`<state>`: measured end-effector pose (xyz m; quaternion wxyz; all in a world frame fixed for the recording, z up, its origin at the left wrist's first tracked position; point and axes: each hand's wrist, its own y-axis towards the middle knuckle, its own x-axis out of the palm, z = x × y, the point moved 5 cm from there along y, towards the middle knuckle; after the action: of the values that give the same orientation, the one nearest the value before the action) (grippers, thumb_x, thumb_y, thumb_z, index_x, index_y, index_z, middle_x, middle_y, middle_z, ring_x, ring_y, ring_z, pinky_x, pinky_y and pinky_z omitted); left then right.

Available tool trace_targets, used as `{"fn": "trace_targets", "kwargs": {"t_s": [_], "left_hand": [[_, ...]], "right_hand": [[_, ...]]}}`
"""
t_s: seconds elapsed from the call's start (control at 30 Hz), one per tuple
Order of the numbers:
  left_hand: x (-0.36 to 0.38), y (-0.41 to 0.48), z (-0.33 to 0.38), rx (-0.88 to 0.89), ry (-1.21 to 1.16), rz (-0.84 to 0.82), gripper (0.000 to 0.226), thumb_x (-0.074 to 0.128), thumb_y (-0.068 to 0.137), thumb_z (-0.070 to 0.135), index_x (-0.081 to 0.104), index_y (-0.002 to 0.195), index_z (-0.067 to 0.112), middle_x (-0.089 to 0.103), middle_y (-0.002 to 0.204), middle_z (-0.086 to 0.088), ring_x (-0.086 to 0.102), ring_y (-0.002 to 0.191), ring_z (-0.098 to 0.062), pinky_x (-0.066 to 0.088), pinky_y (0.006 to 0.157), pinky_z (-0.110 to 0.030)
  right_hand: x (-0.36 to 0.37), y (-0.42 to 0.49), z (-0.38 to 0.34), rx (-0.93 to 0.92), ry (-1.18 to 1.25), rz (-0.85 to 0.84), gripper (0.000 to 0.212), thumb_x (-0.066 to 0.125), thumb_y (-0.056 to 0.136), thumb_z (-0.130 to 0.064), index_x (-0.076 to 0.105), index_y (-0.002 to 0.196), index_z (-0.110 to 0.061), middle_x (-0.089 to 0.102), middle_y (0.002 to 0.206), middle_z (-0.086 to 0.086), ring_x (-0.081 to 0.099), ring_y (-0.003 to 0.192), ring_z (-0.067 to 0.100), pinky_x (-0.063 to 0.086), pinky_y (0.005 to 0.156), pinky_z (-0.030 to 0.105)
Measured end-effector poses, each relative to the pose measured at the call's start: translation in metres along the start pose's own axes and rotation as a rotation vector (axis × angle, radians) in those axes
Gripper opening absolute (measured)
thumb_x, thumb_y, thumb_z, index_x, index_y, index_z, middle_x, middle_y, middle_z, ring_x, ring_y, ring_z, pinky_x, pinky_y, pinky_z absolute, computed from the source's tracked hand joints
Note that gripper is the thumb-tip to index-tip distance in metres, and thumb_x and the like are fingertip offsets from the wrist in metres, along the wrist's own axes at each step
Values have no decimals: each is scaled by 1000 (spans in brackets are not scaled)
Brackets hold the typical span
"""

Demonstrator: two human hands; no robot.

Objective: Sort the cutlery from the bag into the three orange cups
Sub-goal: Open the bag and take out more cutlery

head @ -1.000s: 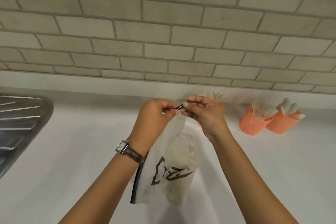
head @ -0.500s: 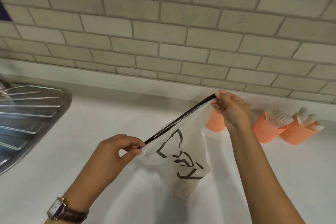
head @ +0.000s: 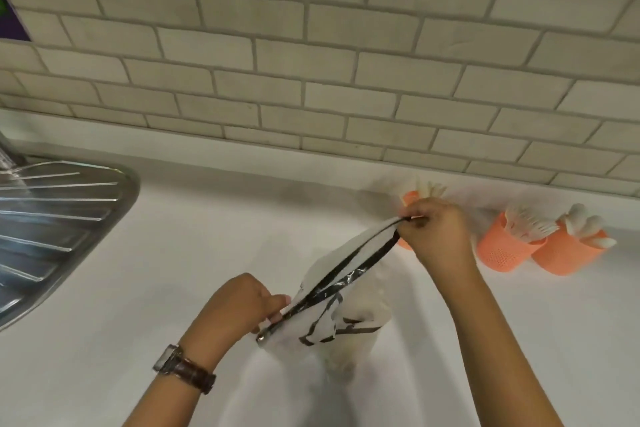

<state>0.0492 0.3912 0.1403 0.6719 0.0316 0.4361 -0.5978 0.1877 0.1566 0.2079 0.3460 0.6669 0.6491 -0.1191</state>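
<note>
1. Bag (head: 332, 315), frame centre, held above the white table (head: 104, 340).
2. Left hand (head: 239, 305) pinches the bag's lower rim end.
3. Right hand (head: 436, 236) pinches the upper end.
4. Three orange cups (head: 502, 250), right of frame, contain white cutlery (head: 526, 227).

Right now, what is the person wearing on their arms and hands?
Both forearms are bare, with no sleeves in view. The left wrist carries a wristwatch with a silver rectangular case on a dark brown leather strap. The left hand and right hand wear no gloves, and no rings show.
</note>
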Motion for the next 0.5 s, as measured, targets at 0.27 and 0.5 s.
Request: {"fn": "trace_targets", "kwargs": {"t_s": [0.27,0.5], "left_hand": [[-30,11,25,139,242,267,50,81,66,35,65,112,24,59,111,3,57,98,-13,40,75,-19],[-62,42,39,192,-217,206,67,58,83,-4,40,138,30,52,116,-11,62,91,-30,57,76,-37]], "right_hand": [[0,7,1,313,521,-85,13,71,79,-1,67,69,-8,66,71,11,70,60,14,58,63,27],[26,13,-45,630,1332,-428,28,47,94,-4,65,73,0,70,67,12,73,68,22,59,68,37]]}}
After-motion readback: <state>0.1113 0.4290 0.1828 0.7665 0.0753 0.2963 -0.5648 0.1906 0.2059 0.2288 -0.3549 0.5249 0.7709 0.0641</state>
